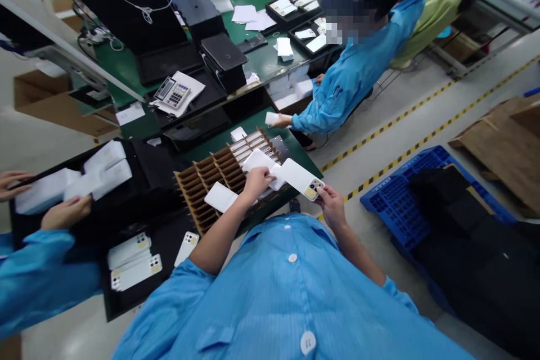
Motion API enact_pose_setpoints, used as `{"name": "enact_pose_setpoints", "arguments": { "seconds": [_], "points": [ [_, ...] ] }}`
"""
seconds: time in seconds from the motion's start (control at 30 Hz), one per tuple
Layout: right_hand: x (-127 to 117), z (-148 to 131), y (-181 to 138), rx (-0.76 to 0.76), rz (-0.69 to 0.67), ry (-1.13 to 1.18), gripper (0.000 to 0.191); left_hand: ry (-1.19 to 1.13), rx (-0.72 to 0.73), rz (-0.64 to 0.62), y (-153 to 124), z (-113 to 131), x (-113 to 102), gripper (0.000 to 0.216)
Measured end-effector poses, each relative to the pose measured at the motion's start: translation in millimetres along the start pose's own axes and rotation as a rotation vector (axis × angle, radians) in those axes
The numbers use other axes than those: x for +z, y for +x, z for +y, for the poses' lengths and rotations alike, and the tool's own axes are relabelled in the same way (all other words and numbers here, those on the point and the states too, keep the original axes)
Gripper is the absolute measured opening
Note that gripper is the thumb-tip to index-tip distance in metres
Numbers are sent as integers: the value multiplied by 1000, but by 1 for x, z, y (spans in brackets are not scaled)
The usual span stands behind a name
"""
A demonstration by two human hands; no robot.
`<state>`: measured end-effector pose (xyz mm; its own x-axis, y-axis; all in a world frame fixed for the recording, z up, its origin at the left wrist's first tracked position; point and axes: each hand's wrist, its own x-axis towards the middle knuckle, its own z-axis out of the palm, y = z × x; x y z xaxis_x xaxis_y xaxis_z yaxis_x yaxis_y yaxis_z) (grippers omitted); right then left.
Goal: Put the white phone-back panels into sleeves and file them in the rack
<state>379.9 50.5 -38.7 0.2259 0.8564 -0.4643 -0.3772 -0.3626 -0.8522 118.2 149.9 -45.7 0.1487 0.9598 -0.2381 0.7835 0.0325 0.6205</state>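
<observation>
My right hand [331, 205] grips a white phone back cover [300, 178] by its camera end, holding it over the table edge. My left hand [256, 181] is closed on a white pouch [258, 161] just above a brown cardboard divider box [211, 180] whose slots hold several white pieces. Another white pouch [220, 197] lies on top of the dividers near my left forearm.
A black tray [139, 287] at lower left carries white phone covers [135, 273]. A co-worker's hands [63, 211] at far left handle white pouches. Another person in blue [354, 79] leans over the green bench. A blue pallet [405, 197] lies on the floor to the right.
</observation>
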Motion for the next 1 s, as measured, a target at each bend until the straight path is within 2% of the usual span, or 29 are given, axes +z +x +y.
{"name": "enact_pose_setpoints", "arguments": {
  "seconds": [0.2, 0.47, 0.63, 0.73, 0.83, 1.0],
  "points": [
    [10, 9, -7, -66, -4, -138, 43, -68, -30, 18, 4, 0, -3, 31],
    [11, 13, -8, -171, 54, -276, 41, -194, -54, -208, 9, 4, -21, 32],
    [15, 10, -15, -209, 49, -281, 40, -217, -93, -242, 9, 4, -27, 23],
    [19, 10, -21, -231, 74, -243, 40, -230, -141, -206, 7, 5, -25, 20],
    [25, 12, -26, -220, 66, -239, 44, -209, -157, -113, 5, 7, -18, 19],
    [26, 13, -30, -198, 23, -307, 45, -5, -57, 81, -3, 11, -5, 20]
  ]
}}
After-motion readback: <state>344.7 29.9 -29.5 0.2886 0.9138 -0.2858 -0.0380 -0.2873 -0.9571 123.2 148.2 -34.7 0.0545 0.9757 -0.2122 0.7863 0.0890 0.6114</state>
